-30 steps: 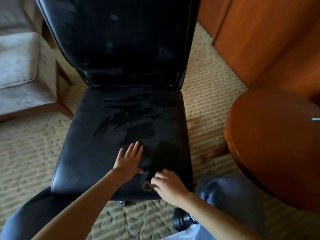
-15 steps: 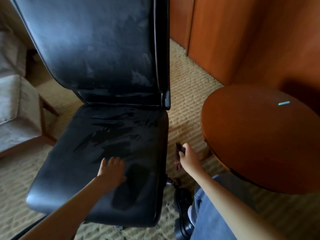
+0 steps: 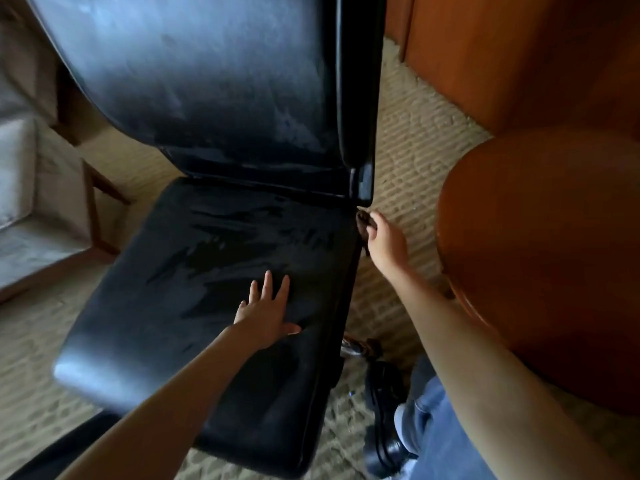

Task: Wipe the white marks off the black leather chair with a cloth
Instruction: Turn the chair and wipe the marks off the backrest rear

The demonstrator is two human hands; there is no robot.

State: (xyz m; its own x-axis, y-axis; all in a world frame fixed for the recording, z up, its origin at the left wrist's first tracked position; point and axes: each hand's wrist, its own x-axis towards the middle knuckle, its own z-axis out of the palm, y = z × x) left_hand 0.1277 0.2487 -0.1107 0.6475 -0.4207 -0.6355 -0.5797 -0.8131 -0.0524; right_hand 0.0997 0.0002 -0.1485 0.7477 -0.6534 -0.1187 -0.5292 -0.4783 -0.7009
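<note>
The black leather chair fills the middle of the view, its seat smeared with pale streaks and its backrest hazed with white marks. My left hand lies flat on the seat near its right front, fingers spread. My right hand is at the seat's right rear corner, just below the backrest's lower edge. It grips a small dark brown cloth pressed against the chair's side edge; most of the cloth is hidden by the fingers.
A round wooden table stands close on the right, with wooden cabinet panels behind it. A pale upholstered armchair sits at the left. Textured beige carpet covers the floor. The chair's wheeled base and my blue-jeaned leg are below.
My right hand has carried the cloth from the seat's front edge along the right side to the rear corner. The left hand has stayed flat on the seat. My view has shifted rightward.
</note>
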